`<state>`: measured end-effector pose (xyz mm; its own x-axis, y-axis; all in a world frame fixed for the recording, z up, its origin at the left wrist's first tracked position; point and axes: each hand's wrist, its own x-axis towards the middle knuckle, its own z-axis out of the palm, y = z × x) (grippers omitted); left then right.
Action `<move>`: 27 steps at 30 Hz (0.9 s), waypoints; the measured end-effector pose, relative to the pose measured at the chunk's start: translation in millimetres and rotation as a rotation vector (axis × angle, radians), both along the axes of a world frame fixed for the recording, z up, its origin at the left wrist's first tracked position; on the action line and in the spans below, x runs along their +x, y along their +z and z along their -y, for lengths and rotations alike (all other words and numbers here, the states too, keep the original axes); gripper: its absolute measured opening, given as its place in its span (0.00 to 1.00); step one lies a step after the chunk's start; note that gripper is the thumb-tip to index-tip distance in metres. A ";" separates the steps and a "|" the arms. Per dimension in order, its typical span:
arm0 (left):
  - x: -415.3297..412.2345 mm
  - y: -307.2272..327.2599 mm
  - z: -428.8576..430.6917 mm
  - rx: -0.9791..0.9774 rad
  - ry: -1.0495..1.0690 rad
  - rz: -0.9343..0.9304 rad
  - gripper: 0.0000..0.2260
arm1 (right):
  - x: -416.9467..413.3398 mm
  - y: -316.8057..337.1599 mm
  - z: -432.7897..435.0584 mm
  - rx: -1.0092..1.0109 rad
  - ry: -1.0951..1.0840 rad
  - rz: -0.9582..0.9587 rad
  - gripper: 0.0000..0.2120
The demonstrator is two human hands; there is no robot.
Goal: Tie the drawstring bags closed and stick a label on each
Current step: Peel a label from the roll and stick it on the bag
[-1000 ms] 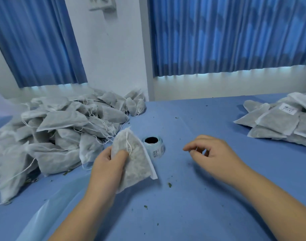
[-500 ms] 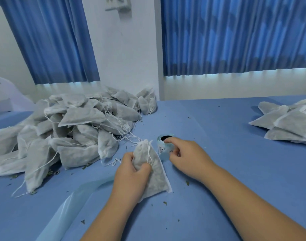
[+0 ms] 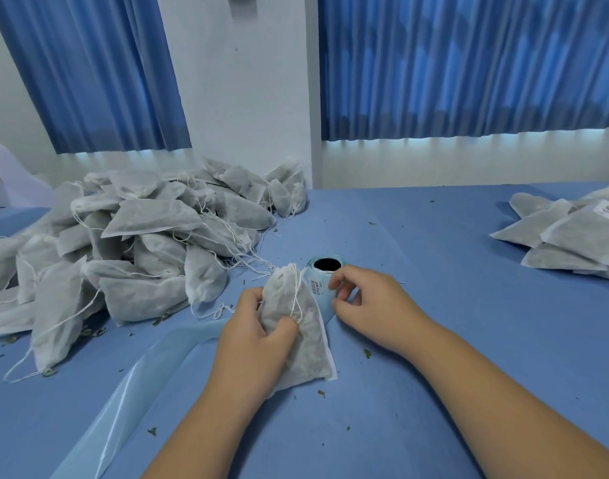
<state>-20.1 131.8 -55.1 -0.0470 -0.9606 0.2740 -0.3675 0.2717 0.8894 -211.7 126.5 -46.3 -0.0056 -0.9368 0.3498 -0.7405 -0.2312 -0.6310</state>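
Note:
My left hand [image 3: 253,335] grips a grey drawstring bag [image 3: 298,331] by its side, its gathered neck pointing away from me and its white string lying down its front. Just behind the bag stands a roll of labels [image 3: 322,283] with a light blue backing and a dark core. My right hand [image 3: 368,302] is at the roll's right side, fingers curled with the tips against the roll. Whether they pinch a label I cannot tell.
A large heap of grey bags with loose strings [image 3: 123,243] fills the left of the blue table [image 3: 434,340]. A smaller pile with a labelled bag [image 3: 572,233] lies at the far right. A strip of spent label backing [image 3: 130,399] trails toward me. Herb crumbs are scattered about.
My right hand has come left from the open table to the label roll. My left hand has brought the bag lower and closer to the roll.

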 end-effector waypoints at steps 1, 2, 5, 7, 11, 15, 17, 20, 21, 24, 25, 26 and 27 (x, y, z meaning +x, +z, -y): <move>0.2 -0.1 0.0 -0.001 -0.003 -0.001 0.09 | -0.2 0.3 -0.4 0.002 -0.003 0.004 0.08; 0.4 -0.2 0.0 -0.002 -0.007 -0.002 0.09 | -0.6 0.6 -0.9 0.001 -0.006 0.007 0.07; 0.7 -0.4 -0.6 -0.004 -0.015 -0.007 0.09 | -0.5 2.2 -2.5 -0.018 -0.008 0.015 0.07; 0.6 -0.3 -1.0 0.000 -0.022 -0.009 0.09 | 0.2 3.1 -3.0 -0.026 -0.015 0.018 0.08; 0.8 -0.1 -1.4 0.006 -0.032 -0.014 0.09 | 1.9 4.6 -3.1 -0.019 -0.036 0.073 0.09; 1.6 0.1 -1.0 0.015 -0.031 -0.008 0.09 | 1.3 6.3 -5.0 0.006 -0.048 0.163 0.11; 1.9 0.1 -1.4 0.019 -0.031 -0.008 0.09 | 1.2 6.9 -5.7 0.023 -0.055 0.185 0.12; 2.1 0.1 -1.6 0.036 -0.015 -0.016 0.09 | 1.7 7.8 -6.7 0.036 -0.087 0.210 0.14; 2.3 0.1 -1.3 0.043 -0.002 -0.020 0.08 | 1.7 8.1 -6.9 0.040 -0.103 0.215 0.14; 2.5 0.7 -0.9 0.058 0.028 -0.017 0.08 | -0.2 8.9 -8.1 0.080 -0.144 0.224 0.12; 2.3 1.1 -0.7 0.062 0.033 -0.015 0.08 | -1.3 9.4 -8.6 0.097 -0.157 0.224 0.11; 2.4 1.3 -0.8 0.068 0.037 -0.013 0.08 | -2.6 9.8 -9.1 0.111 -0.169 0.221 0.11; 2.5 1.5 -1.0 0.074 0.041 -0.012 0.08 | -3.6 10.4 -9.3 0.124 -0.180 0.219 0.11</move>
<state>-17.6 132.8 -53.5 -0.0039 -0.9793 0.2025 -0.3660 0.1899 0.9111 -215.4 135.8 -35.9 -0.2380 -0.9493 0.2053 -0.6059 -0.0201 -0.7953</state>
